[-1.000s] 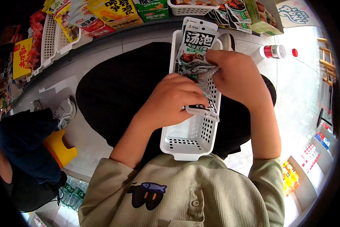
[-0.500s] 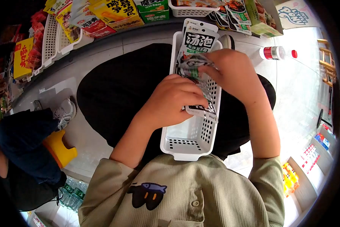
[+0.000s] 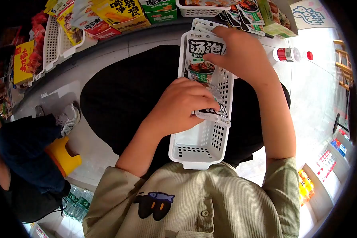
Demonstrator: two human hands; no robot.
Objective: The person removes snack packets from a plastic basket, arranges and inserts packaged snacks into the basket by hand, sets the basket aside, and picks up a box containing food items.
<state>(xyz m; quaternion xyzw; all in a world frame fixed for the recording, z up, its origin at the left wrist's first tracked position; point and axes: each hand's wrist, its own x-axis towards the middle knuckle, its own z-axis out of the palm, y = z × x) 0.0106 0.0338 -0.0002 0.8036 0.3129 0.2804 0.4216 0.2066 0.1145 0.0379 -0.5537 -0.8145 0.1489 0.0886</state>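
The snack packets (image 3: 202,69) stand in a row in the far part of the white basket (image 3: 196,163), which rests between your legs (image 3: 127,99), its near end just by your shirt (image 3: 202,198). Your left hand (image 3: 184,103) has its fingers close together, curled over the near packet (image 3: 212,115) and clasping it. Your right hand (image 3: 242,57) is at the top of the far packets, thumb lying across the printed front and forefinger apart from it at the upper edge; whether they pinch anything, you cannot tell. To the right, a plastic bottle (image 3: 286,54) lies on the floor (image 3: 265,158) near a red cap (image 3: 309,55). Beyond the basket, boxes (image 3: 121,14) fill a shelf. On your left, another person's leg (image 3: 31,146) is beside a yellow stool (image 3: 65,156).
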